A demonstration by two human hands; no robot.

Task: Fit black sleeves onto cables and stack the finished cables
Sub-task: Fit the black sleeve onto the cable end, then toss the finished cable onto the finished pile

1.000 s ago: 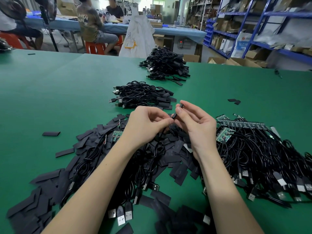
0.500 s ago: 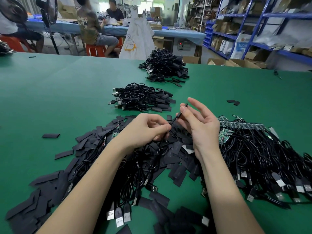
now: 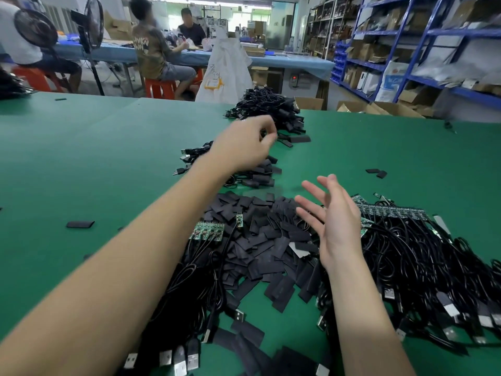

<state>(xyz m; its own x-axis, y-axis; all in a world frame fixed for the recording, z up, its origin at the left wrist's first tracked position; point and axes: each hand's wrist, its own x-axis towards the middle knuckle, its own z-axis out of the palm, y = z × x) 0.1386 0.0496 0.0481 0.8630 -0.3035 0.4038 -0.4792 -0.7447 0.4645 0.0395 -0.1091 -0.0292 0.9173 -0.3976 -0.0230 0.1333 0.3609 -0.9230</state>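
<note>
Left hand [image 3: 244,143] reaches over the finished stack [image 3: 244,169], fingers curled and blurred — can't tell what they hold. Right hand [image 3: 334,221] hovers slack over loose sleeves [image 3: 260,240] — best drop square on the stack.

A broad green-covered worktable [image 3: 81,147] fills the lower frame. Behind it, across the upper left, runs a long blue-topped bench [image 3: 284,61] where seated people work on orange plastic stools [image 3: 160,88] — two black pedestal fans [image 3: 92,25] stand beside them. Blue steel shelving [image 3: 423,33] crammed with cardboard boxes lines the upper right. Open brown cartons [image 3: 379,108] sit on the floor — daylight glows at the far end.
</note>
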